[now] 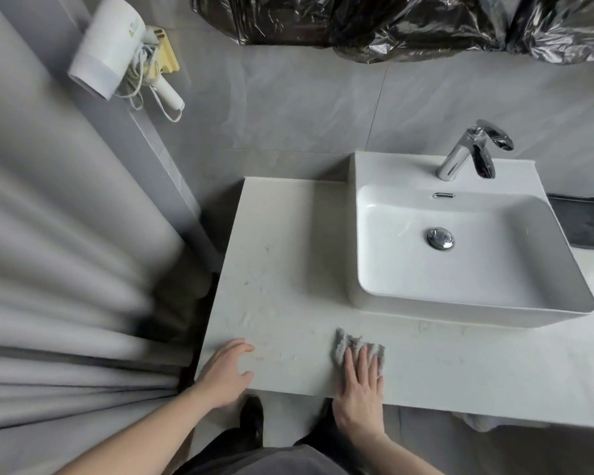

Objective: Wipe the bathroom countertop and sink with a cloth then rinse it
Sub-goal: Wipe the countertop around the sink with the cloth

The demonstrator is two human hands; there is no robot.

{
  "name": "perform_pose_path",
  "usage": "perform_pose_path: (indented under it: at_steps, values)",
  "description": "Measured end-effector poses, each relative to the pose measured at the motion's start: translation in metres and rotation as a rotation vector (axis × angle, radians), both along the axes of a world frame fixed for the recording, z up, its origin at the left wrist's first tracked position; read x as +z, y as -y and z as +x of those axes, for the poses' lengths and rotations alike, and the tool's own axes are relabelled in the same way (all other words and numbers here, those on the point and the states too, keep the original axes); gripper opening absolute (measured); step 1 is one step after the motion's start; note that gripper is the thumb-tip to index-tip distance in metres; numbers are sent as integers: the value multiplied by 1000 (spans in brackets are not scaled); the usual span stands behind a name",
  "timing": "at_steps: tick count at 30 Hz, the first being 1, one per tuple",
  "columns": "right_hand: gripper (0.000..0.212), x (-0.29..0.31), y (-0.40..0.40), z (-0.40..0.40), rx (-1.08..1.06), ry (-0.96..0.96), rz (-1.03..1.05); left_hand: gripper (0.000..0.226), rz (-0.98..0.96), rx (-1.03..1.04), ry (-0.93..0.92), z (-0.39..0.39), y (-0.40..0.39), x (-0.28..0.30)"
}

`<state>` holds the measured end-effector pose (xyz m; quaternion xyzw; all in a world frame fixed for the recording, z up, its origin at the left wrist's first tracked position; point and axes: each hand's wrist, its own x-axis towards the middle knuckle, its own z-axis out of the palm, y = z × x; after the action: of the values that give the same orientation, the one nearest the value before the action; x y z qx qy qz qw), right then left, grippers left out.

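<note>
Bare forearms; grey top [264, 462]; dark trousers [234, 440]; black shoe [252, 418].

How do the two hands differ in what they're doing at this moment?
The right hand lies flat with straight fingers pressing the grey cloth; the left hand holds nothing. The right hand sits nearer the sink, the left hand by the countertop corner. Both rest at its front edge.

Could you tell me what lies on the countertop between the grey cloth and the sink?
Nothing: in the head view, only bare marbled countertop separates the grey cloth from the front wall of the white sink.
</note>
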<state>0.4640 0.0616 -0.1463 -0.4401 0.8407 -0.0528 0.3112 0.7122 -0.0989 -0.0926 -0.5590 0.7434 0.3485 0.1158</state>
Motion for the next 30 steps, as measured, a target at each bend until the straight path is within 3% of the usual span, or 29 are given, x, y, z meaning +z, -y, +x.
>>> perform_pose_path:
  at_steps: [2, 4, 9, 19, 24, 30]
  values:
    - [92, 2, 17, 39, 131, 42, -3, 50, -57, 36, 4, 20, 12, -1]
    - [81, 5, 30, 74, 206, 91, -8, 51, -63, 74, 26, 42, 25, -4]
    - [66, 5, 36, 99, 227, 63, -25, 64, -31, 219, 5, 82, 54, -17]
    - [63, -1, 7, 20, -157, -48, 84, 58, 190, 555, -126, 59, 77, -57]
    - [70, -16, 18, 37, -208, -102, 79, 58, 83, 686, -165, 53, 59, -73]
    - [75, -30, 19, 46, -225, -192, 66, 65, -220, 652, -56, 48, 51, -84]
